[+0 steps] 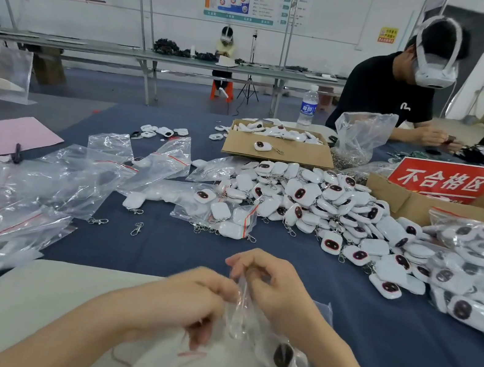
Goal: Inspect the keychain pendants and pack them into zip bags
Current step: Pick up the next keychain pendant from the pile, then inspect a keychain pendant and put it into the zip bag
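Both hands are close together, low over the blue tablecloth (190,248), working on one clear zip bag (239,312). The left hand (194,298) has its fingers curled down, pinching the bag's near-side film. The right hand (268,285) sits just beside it with fingertips bunched, pinching the bag's upper edge. The bag hangs between the two hands and trails down under the right wrist. There a pendant (283,355) shows through the plastic, white with a dark oval face. Whether the seal is closed, I cannot tell.

Beyond the right hand and out to its right, a big pile of pendants (327,205) spreads across the cloth, white bodies and dark faces jumbled together. Further on past that pile sits a cardboard box (278,154) with more pendants in it, and a water bottle (308,106) stands behind it. Well off to the right of the right hand a red sign (445,180) leans in a second carton.

Out to the left of the left hand lie empty zip bags (40,180), crumpled and overlapping. Ahead of the left hand, a couple of loose clasps (137,228) rest on the cloth.
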A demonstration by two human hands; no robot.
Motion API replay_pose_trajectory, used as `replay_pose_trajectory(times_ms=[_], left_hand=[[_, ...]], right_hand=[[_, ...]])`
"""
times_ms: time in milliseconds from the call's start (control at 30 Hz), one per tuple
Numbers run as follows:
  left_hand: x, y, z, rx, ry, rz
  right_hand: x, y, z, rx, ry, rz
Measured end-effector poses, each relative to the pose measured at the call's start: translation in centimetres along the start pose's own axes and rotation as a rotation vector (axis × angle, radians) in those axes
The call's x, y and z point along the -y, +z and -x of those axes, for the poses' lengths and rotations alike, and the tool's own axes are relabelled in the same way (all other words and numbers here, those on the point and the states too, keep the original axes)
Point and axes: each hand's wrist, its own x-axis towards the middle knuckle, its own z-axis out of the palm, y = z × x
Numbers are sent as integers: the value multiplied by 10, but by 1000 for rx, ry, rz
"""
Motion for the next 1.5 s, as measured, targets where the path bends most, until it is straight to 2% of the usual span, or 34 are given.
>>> replay_pose_trajectory(times_ms=[100, 233, 367, 433, 500, 667, 833, 933, 1067, 1200, 1333, 1500], left_hand=[[-1, -31, -17, -144, 107, 18], [6, -48, -61, -423, 169, 316], [15, -49, -100, -446, 243, 838], [22, -50, -111, -443, 264, 1103], [28, -53, -119, -459, 267, 1198], [34, -55, -124, -449, 257, 1094], [30, -47, -120, -474, 308, 945], [28, -37, -116, -486, 362, 719], [25, -24, -115, -500, 474, 390], [26, -16, -115, -575, 568, 103], [30, -14, -118, -577, 553, 29], [29, -16, -120, -551, 489, 90]], right_hand=[[-8, -9, -9, -12, 19, -46], [-21, -29, -43, -139, 155, 38], [-45, -50, -81, -332, 327, 163], [-54, -54, -95, -338, 389, 190], [-61, -57, -107, -343, 437, 204], [-69, -62, -122, -332, 515, 341], [-57, -55, -113, -217, 429, 432], [-41, -48, -97, -212, 312, 306], [-17, -28, -74, -154, 167, -46], [-22, -8, -63, -216, 171, -245], [-35, -7, -58, -235, 157, -282], [-42, -6, -57, -205, 158, -363]])
